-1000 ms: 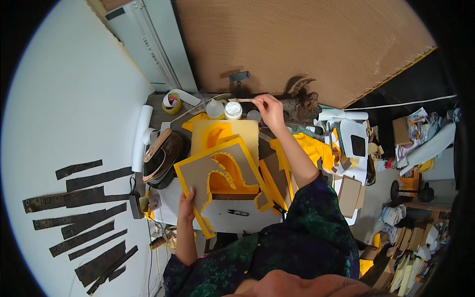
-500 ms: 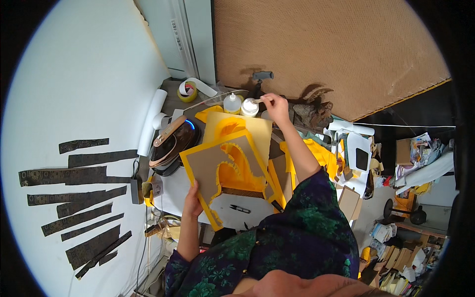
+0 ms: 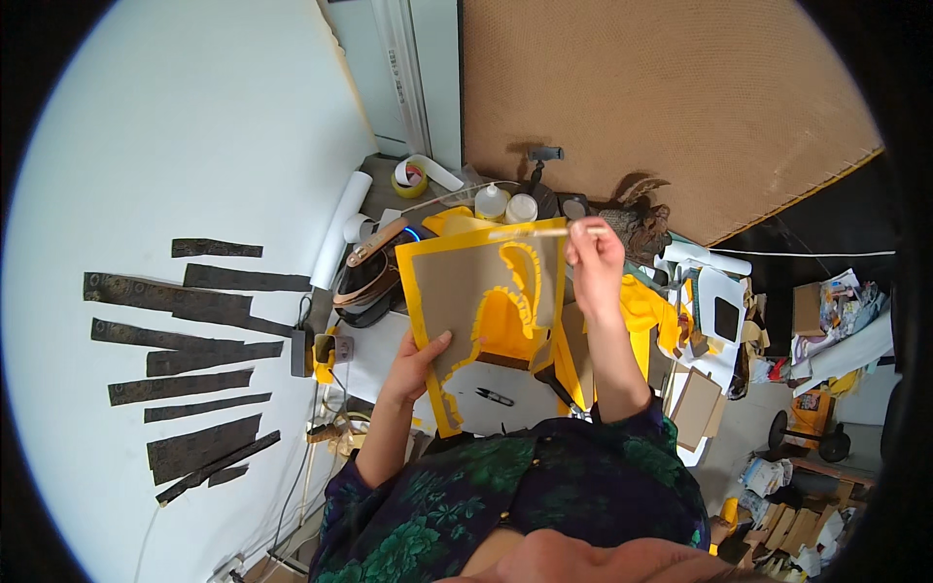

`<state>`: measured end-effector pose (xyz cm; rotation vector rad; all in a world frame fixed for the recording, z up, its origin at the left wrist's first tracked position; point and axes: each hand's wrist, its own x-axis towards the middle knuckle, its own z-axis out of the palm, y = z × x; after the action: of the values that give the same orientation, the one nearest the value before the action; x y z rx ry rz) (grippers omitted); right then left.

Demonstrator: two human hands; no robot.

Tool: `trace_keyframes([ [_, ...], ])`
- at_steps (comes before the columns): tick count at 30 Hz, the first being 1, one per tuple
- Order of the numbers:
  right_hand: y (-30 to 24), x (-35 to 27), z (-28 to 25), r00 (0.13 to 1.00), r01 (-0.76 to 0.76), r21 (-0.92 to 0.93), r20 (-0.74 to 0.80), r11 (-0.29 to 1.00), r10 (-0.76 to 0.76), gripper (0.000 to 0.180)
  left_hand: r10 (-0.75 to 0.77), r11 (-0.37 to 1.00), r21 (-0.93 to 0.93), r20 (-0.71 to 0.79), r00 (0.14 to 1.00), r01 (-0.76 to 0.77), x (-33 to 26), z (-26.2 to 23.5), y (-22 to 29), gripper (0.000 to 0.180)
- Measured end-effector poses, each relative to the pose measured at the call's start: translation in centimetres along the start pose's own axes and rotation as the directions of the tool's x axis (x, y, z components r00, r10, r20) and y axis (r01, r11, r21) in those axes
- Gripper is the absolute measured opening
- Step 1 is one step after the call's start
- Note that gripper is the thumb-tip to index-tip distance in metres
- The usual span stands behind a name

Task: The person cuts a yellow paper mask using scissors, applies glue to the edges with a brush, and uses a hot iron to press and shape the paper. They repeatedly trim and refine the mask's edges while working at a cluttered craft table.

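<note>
My left hand [image 3: 420,369] grips the left side of a grey-brown cardboard panel [image 3: 442,301] edged in yellow, its thumb on the face. The panel is held up at a tilt. A curved cut-out in it has notched yellow cloth folded around its edges, and yellow material [image 3: 510,323] shows through the opening. My right hand [image 3: 595,257] pinches a slim pale brush [image 3: 535,233], whose whitish tip lies over the panel's top edge. Behind the panel stand an open white jar [image 3: 522,207] and a clear squeeze bottle [image 3: 491,202]. Small black thread snips [image 3: 496,396] lie on the white table surface.
A dark iron [image 3: 369,282] with a lit blue strip stands left of the panel. Tape rolls [image 3: 410,179] and a white paper roll [image 3: 340,228] are farther back. Yellow cloth [image 3: 646,306] and cardboard pieces [image 3: 695,403] lie at right. Dark fabric strips [image 3: 175,296] hang on the left wall.
My right hand has brought the brush from the white jar back to the panel's top edge. The panel has been raised and turned more upright, and the whole view has shifted.
</note>
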<state>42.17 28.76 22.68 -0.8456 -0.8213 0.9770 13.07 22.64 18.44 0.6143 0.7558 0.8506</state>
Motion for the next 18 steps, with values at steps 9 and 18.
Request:
trace_keyframes([
  [9,-10.8,-9.4,7.2,0.902,0.427,0.029,0.053,0.904,-0.428,0.016,0.279,0.897,0.293,0.21,0.937,-0.332,-3.9,7.6,5.6,0.041],
  [18,-10.0,-11.5,8.2,0.986,0.119,0.262,0.079,0.958,-0.144,0.022,0.389,0.78,0.384,0.322,0.863,-0.494,-4.9,11.2,7.1,0.042],
])
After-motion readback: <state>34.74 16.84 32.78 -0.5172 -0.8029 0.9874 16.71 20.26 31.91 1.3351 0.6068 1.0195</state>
